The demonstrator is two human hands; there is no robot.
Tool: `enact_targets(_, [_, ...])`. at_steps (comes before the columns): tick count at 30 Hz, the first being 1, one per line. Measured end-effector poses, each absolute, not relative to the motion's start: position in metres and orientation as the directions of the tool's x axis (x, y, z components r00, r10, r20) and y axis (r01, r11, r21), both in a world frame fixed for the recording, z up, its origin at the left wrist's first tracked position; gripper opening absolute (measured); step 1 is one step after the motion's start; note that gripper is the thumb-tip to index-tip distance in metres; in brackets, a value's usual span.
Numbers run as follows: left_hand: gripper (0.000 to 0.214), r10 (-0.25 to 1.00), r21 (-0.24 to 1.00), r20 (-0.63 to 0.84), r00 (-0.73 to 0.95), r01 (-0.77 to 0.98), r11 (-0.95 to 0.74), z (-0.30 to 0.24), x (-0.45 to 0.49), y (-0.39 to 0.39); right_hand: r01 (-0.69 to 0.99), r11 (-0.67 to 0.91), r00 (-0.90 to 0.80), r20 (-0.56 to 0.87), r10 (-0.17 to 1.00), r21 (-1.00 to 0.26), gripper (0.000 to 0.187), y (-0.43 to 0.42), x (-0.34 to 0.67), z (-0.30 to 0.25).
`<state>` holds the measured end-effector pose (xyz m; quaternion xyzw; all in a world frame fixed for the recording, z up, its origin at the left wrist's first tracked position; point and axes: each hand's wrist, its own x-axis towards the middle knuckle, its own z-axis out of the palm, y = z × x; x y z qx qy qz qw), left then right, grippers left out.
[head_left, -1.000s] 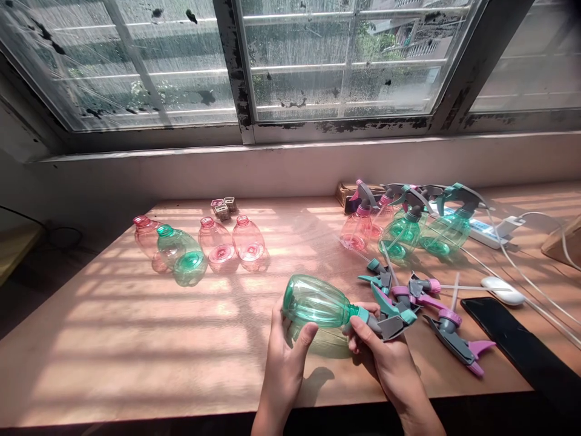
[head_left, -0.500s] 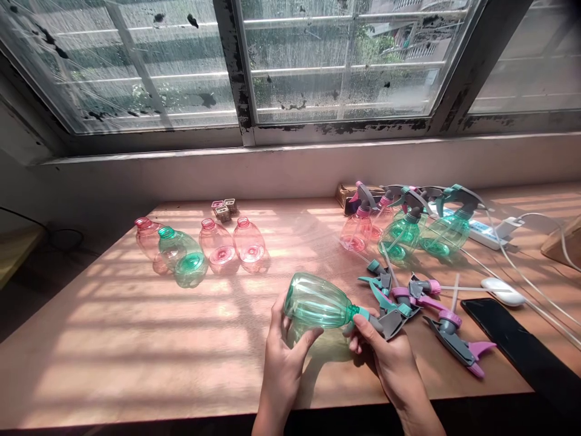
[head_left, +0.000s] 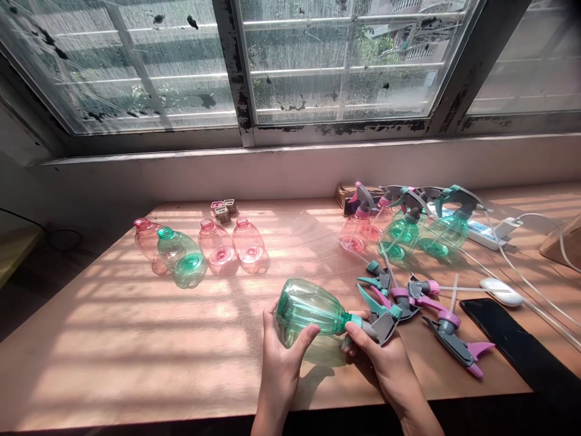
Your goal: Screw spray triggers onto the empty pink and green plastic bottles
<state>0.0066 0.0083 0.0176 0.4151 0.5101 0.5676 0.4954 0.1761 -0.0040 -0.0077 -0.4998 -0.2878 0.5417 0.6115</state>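
Note:
A clear green spray bottle [head_left: 311,306] lies sideways above the near edge of the table, its neck pointing right. My left hand [head_left: 285,354] is closed round the base end, thumb on the near side. At the neck, my right hand [head_left: 376,357] grips the collar of a grey and teal trigger spray head [head_left: 384,321], which sits on the bottle's mouth. Whether the collar is fully screwed down I cannot tell. Just beyond my right hand lie several loose spray heads [head_left: 403,297] in grey, pink and teal, with thin tubes.
Several open bottles, pink ones [head_left: 220,248] and a green one [head_left: 181,257], stand at left. Bottles with spray heads [head_left: 399,233] stand at back right, near a power strip [head_left: 485,233]. A phone [head_left: 512,339], a white mouse [head_left: 502,292] and cables lie at right. Small square pieces [head_left: 223,212] sit behind.
Both hands have shifted slightly left and down with the bottle. The fingers of my right hand have moved a little round the collar. Everything else stays in place.

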Motion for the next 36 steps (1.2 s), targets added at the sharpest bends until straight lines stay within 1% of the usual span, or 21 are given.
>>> enact_targets(4, [0.068, 0.995, 0.991, 0.004, -0.103, -0.135, -0.017, 0.011, 0.007, 0.012, -0.337, -0.058, 0.292, -0.163, 0.942, -0.940, 0.042, -0.003, 0.178, -0.011])
enact_targets(8, [0.071, 0.996, 0.996, 0.007, -0.088, -0.083, -0.015, 0.008, 0.008, 0.011, -0.381, -0.081, 0.259, -0.191, 0.947, -0.921, 0.040, -0.004, 0.180, -0.012])
enact_targets(11, [0.076, 0.996, 0.996, -0.004, -0.092, -0.093, -0.005, 0.011, 0.010, 0.007, -0.397, -0.059, 0.252, -0.170, 0.953, -0.916, 0.041, -0.004, 0.180, -0.009])
enact_targets(16, [0.063, 0.995, 0.985, -0.004, -0.104, -0.171, -0.014, 0.018, 0.009, 0.004, -0.393, -0.070, 0.242, -0.176, 0.954, -0.917, 0.042, -0.006, 0.176, -0.003])
enact_targets(21, [0.062, 0.993, 0.983, -0.040, -0.107, -0.181, 0.020, 0.015, 0.005, 0.009, -0.372, -0.106, 0.223, -0.199, 0.954, -0.922, 0.045, -0.008, 0.176, -0.002])
enact_targets(24, [0.063, 0.998, 0.989, -0.005, -0.067, -0.145, -0.004, 0.008, 0.004, 0.011, -0.378, -0.086, 0.246, -0.190, 0.951, -0.922, 0.044, -0.008, 0.178, -0.001])
enact_targets(28, [0.050, 0.998, 0.999, 0.032, -0.057, -0.036, -0.034, 0.003, 0.006, 0.010, -0.434, -0.052, 0.295, -0.197, 0.935, -0.899, 0.043, -0.007, 0.181, 0.000])
enact_targets(29, [0.051, 0.998, 0.999, 0.028, -0.050, -0.014, -0.029, 0.003, 0.006, 0.010, -0.438, -0.047, 0.296, -0.193, 0.936, -0.898, 0.042, -0.007, 0.181, -0.001])
enact_targets(31, [0.061, 0.999, 1.000, 0.005, -0.032, 0.013, -0.005, 0.007, 0.007, 0.008, -0.432, -0.044, 0.289, -0.184, 0.940, -0.901, 0.042, -0.006, 0.180, -0.003])
enact_targets(33, [0.067, 1.000, 1.000, -0.010, -0.028, 0.000, 0.010, 0.012, 0.008, 0.007, -0.421, -0.040, 0.287, -0.175, 0.942, -0.906, 0.042, -0.006, 0.179, -0.006])
enact_targets(36, [0.061, 0.997, 0.997, 0.000, -0.077, -0.071, -0.006, 0.018, 0.009, 0.005, -0.399, -0.011, 0.304, -0.144, 0.942, -0.917, 0.044, -0.006, 0.176, -0.010])
